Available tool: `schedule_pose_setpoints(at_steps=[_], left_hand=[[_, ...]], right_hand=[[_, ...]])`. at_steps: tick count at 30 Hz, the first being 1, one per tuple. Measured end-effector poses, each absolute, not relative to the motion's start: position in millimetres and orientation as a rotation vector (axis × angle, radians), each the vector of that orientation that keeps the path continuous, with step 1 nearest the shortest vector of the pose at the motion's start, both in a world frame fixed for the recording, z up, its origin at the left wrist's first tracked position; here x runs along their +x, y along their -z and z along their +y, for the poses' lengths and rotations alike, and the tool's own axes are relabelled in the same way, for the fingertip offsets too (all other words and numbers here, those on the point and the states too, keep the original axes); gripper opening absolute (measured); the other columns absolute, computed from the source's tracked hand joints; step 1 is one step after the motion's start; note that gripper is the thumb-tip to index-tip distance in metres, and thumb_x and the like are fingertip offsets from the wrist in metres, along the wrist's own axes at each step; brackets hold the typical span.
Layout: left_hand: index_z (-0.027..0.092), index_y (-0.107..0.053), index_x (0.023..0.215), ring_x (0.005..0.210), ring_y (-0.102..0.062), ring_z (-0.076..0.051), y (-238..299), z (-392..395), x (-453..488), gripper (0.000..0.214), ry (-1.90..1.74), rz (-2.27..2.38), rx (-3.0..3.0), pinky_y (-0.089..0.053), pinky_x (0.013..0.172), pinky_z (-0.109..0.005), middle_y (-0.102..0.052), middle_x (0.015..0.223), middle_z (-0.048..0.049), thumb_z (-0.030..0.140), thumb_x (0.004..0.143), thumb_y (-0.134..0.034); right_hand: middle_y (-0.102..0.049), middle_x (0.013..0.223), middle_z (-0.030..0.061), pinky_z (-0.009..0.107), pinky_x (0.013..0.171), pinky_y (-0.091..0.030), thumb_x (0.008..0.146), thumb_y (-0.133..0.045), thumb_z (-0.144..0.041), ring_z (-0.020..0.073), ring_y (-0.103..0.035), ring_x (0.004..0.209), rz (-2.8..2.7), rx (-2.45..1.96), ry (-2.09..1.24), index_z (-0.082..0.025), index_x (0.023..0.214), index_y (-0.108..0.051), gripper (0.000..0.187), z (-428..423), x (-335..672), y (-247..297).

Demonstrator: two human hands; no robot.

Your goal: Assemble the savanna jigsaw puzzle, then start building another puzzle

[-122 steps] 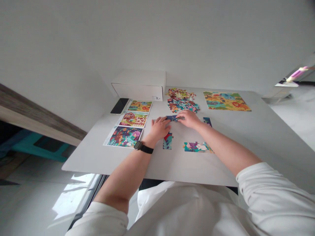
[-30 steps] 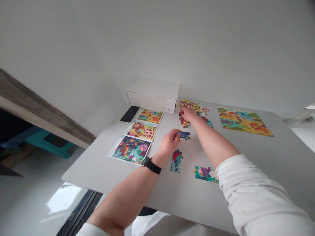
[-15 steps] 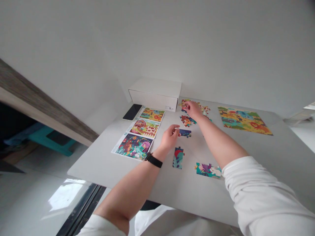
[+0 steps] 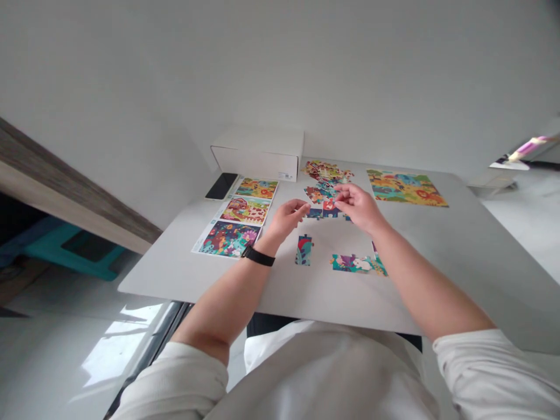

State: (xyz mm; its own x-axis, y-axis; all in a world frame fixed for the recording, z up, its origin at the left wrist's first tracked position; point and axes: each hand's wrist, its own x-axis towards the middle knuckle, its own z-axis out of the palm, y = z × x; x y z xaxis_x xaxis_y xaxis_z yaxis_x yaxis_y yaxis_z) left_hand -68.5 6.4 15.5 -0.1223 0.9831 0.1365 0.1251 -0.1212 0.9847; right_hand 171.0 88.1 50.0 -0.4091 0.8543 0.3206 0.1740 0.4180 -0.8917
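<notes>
My left hand (image 4: 289, 219) is closed in a pinch beside a dark blue puzzle piece (image 4: 314, 214). Anything between its fingertips is too small to make out. Just across from it, my right hand (image 4: 359, 209) has its thumb and fingers on a red and dark blue puzzle piece (image 4: 330, 209). Nearer me lies a teal and red puzzle piece (image 4: 304, 251). To its right is a joined strip (image 4: 355, 263) with a white rabbit, its right end partly behind my forearm. Behind my hands sits a heap of loose puzzle pieces (image 4: 327, 171).
Picture sheets (image 4: 231, 238) lie in a column on the left of the white table (image 4: 262, 291), with a black phone (image 4: 221, 186) beyond. A white box (image 4: 258, 157) stands against the wall. At right back is a completed animal puzzle (image 4: 406, 188). A teal stool (image 4: 70, 251) stands on the floor.
My right hand has come back from the heap toward my left hand, with a red and dark blue piece at its fingers. My left hand stays near the dark blue piece. The view has shifted.
</notes>
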Motion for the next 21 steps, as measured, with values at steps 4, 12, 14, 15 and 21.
schedule_pose_setpoints(at_steps=[4, 12, 14, 15, 21], left_hand=[[0.018, -0.077, 0.093, 0.067, -0.058, -0.012, -24, -7, -61, 0.060, -1.208, 1.217, 1.442, -0.043, 0.054, -0.022, -0.078, 0.091, -0.0078, 0.077, 0.086, -0.077], [0.018, -0.081, 0.089, 0.074, -0.069, -0.017, -16, -19, -45, 0.051, -0.971, 1.188, 1.550, -0.050, 0.067, -0.026, -0.079, 0.084, -0.0055, 0.069, 0.082, -0.083], [0.019, -0.080, 0.088, 0.071, -0.068, -0.017, -13, -18, -45, 0.046, -0.951, 1.228, 1.542, -0.049, 0.065, -0.026, -0.078, 0.081, -0.0041, 0.064, 0.080, -0.085], [0.019, -0.080, 0.087, 0.070, -0.067, -0.017, -13, -18, -46, 0.044, -0.950, 1.249, 1.536, -0.049, 0.064, -0.026, -0.077, 0.079, -0.0036, 0.062, 0.079, -0.085], [0.018, -0.079, 0.086, 0.067, -0.063, -0.015, -14, -14, -55, 0.038, -1.009, 1.307, 1.427, -0.046, 0.061, -0.025, -0.074, 0.076, -0.0031, 0.054, 0.078, -0.087]], right_hand=[[-0.075, 0.098, 0.0017, 0.037, 0.082, -0.063, 0.085, -0.082, -0.043, 0.0199, -0.073, 0.085, -1.732, -0.888, -1.072, -0.028, 0.127, -0.071, 0.046, 51, 184, -33], [-0.076, 0.100, 0.0039, 0.042, 0.088, -0.065, 0.087, -0.077, -0.045, 0.0228, -0.075, 0.090, -1.710, -0.985, -1.059, -0.027, 0.124, -0.070, 0.042, 35, 180, 0], [-0.077, 0.101, 0.0047, 0.042, 0.088, -0.065, 0.089, -0.076, -0.044, 0.0233, -0.076, 0.091, -1.711, -0.979, -1.048, -0.027, 0.125, -0.070, 0.040, 33, 177, 1], [-0.078, 0.103, 0.0052, 0.042, 0.089, -0.066, 0.090, -0.076, -0.044, 0.0234, -0.076, 0.092, -1.712, -0.975, -1.044, -0.027, 0.125, -0.070, 0.040, 32, 177, 2], [-0.079, 0.115, 0.0085, 0.045, 0.094, -0.066, 0.093, -0.073, -0.043, 0.0254, -0.077, 0.102, -1.751, -1.012, -0.987, -0.028, 0.129, -0.069, 0.039, 31, 179, 3]])
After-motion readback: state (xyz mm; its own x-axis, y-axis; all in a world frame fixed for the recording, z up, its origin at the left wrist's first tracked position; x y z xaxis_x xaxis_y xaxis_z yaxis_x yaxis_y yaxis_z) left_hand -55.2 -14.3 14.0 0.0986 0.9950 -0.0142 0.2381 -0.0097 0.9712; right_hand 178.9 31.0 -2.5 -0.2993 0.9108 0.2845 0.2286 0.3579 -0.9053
